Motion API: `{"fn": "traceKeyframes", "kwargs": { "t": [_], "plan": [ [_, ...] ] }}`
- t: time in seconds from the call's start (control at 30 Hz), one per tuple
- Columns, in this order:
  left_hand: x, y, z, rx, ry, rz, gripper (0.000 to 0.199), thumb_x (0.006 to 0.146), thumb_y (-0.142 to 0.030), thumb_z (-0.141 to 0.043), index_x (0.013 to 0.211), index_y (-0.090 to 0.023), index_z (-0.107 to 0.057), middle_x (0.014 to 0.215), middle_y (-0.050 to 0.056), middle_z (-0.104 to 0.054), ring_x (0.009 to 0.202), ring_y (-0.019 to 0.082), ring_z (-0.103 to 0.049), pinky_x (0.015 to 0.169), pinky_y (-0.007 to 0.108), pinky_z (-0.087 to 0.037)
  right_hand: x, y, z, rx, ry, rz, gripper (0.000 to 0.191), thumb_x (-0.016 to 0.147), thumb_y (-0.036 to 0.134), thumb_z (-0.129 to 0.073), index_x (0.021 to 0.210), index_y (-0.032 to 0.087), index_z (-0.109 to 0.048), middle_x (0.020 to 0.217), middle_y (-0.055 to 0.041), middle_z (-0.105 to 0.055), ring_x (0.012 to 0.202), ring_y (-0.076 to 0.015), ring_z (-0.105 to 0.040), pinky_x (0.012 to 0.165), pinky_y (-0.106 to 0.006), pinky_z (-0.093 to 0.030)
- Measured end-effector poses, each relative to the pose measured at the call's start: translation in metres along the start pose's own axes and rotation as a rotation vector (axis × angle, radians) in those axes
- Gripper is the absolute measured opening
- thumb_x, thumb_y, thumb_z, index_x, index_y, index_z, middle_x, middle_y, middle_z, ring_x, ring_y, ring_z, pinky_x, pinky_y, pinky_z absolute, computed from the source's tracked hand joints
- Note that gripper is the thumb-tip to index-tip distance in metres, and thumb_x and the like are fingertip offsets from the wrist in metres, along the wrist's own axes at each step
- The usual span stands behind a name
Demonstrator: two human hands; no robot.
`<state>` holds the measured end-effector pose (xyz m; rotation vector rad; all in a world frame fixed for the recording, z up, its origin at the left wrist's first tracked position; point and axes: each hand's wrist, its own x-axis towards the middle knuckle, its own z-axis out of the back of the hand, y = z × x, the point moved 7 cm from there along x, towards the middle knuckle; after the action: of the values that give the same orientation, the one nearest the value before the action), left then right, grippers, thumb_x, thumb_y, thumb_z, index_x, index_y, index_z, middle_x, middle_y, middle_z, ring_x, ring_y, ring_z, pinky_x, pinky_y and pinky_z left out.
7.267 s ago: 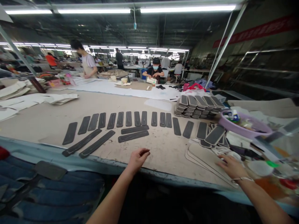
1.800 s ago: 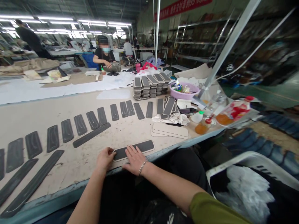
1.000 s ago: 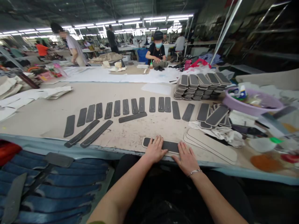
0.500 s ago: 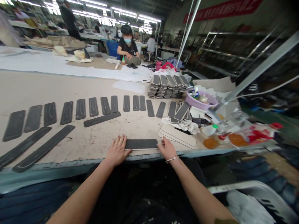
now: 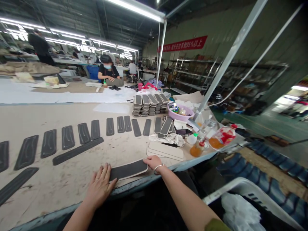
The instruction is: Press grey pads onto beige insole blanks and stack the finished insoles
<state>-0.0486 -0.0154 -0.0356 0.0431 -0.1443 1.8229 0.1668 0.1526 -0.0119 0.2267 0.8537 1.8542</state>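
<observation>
A dark grey strip with a pale border (image 5: 129,170) lies near the table's front edge, its right end raised slightly. My left hand (image 5: 99,183) rests flat with fingers spread at the strip's left end. At the other end, my right hand (image 5: 153,162) pinches the corner between thumb and fingers. Just beyond the right hand lie several pale rounded boards (image 5: 165,150), overlapping. Loose dark pieces (image 5: 68,137) form a row across the table, and a long dark strip (image 5: 78,150) lies in front of them.
Stacks of bordered pieces (image 5: 150,105) stand at the back beside a purple basin (image 5: 181,113). Bottles of orange liquid (image 5: 196,149) are near the right edge. A metal post (image 5: 226,61) rises there. A co-worker (image 5: 109,71) sits across the table. A white plastic chair (image 5: 255,189) is at lower right.
My view has swung to the right and up. My right hand has gripped the strip's right end and lifted it a little; my left hand remains flat at the left end.
</observation>
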Motion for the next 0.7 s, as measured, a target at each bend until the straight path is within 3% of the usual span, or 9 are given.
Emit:
{"fn": "traceKeyframes", "kwargs": {
  "t": [0.1, 0.17, 0.27, 0.33, 0.4, 0.47, 0.6, 0.7],
  "plan": [
    [0.002, 0.004, -0.001, -0.065, -0.047, 0.040, 0.069, 0.083, -0.049, -0.028, 0.138, -0.008, -0.025, 0.145, 0.013, -0.022, 0.133, 0.029, -0.018, 0.104, 0.047, -0.019, 0.000, 0.006, 0.011, 0.122, 0.012, 0.072, 0.038, 0.073, 0.048, -0.052, 0.050, 0.017, -0.050, 0.042, 0.0058, -0.039, 0.043, -0.0077, -0.039, 0.044, -0.020, -0.027],
    [0.004, 0.009, 0.000, -0.117, -0.101, 0.106, 0.067, 0.085, -0.047, -0.026, 0.139, -0.009, -0.022, 0.146, 0.014, -0.018, 0.133, 0.029, -0.017, 0.103, 0.046, -0.022, 0.003, 0.011, 0.032, 0.276, -0.031, 0.130, 0.037, 0.072, 0.048, -0.053, 0.052, 0.018, -0.050, 0.041, 0.0068, -0.036, 0.040, -0.0068, -0.036, 0.042, -0.020, -0.026],
    [0.007, 0.012, 0.001, -0.151, -0.146, 0.182, 0.066, 0.085, -0.047, -0.025, 0.140, -0.009, -0.019, 0.146, 0.016, -0.016, 0.133, 0.029, -0.016, 0.102, 0.045, -0.023, 0.020, 0.010, 0.085, 0.475, -0.194, 0.161, 0.038, 0.070, 0.054, -0.054, 0.059, 0.018, -0.052, 0.042, 0.0072, -0.037, 0.038, -0.0068, -0.036, 0.039, -0.019, -0.028],
    [0.008, 0.010, 0.001, -0.129, -0.130, 0.190, 0.067, 0.085, -0.048, -0.026, 0.139, -0.009, -0.020, 0.146, 0.016, -0.019, 0.133, 0.030, -0.018, 0.103, 0.047, -0.020, 0.038, -0.001, 0.129, 0.518, -0.379, 0.127, 0.039, 0.071, 0.057, -0.052, 0.063, 0.018, -0.053, 0.044, 0.0064, -0.041, 0.039, -0.0073, -0.040, 0.039, -0.019, -0.032],
    [0.008, 0.005, 0.001, -0.091, -0.098, 0.177, 0.068, 0.084, -0.049, -0.028, 0.139, -0.011, -0.022, 0.145, 0.015, -0.022, 0.132, 0.030, -0.019, 0.104, 0.048, -0.017, 0.058, -0.018, 0.166, 0.448, -0.530, 0.029, 0.039, 0.076, 0.056, -0.047, 0.069, 0.018, -0.053, 0.051, 0.0037, -0.050, 0.044, -0.0081, -0.047, 0.044, -0.018, -0.039],
    [0.009, 0.002, 0.001, -0.057, -0.073, 0.166, 0.069, 0.083, -0.051, -0.029, 0.139, -0.011, -0.024, 0.145, 0.015, -0.023, 0.132, 0.031, -0.019, 0.103, 0.050, -0.016, 0.076, -0.034, 0.189, 0.342, -0.574, -0.078, 0.037, 0.079, 0.052, -0.045, 0.075, 0.016, -0.054, 0.061, -0.0008, -0.058, 0.053, -0.0096, -0.055, 0.051, -0.019, -0.044],
    [0.011, -0.001, 0.002, -0.038, -0.047, 0.166, 0.071, 0.082, -0.053, -0.029, 0.138, -0.011, -0.025, 0.145, 0.015, -0.022, 0.132, 0.031, -0.017, 0.103, 0.050, -0.015, 0.083, -0.060, 0.199, 0.185, -0.557, -0.202, 0.038, 0.068, 0.043, -0.064, 0.087, 0.011, -0.057, 0.077, -0.0123, -0.064, 0.076, -0.0202, -0.061, 0.067, -0.028, -0.047],
    [0.011, -0.001, 0.004, -0.050, -0.026, 0.181, 0.071, 0.082, -0.055, -0.029, 0.138, -0.011, -0.026, 0.145, 0.016, -0.022, 0.132, 0.032, -0.017, 0.104, 0.050, -0.013, 0.070, -0.065, 0.177, -0.127, -0.399, -0.178, 0.050, 0.064, 0.040, -0.066, 0.102, 0.009, -0.055, 0.095, -0.0171, -0.063, 0.094, -0.0272, -0.058, 0.082, -0.036, -0.043]
  ]
}}
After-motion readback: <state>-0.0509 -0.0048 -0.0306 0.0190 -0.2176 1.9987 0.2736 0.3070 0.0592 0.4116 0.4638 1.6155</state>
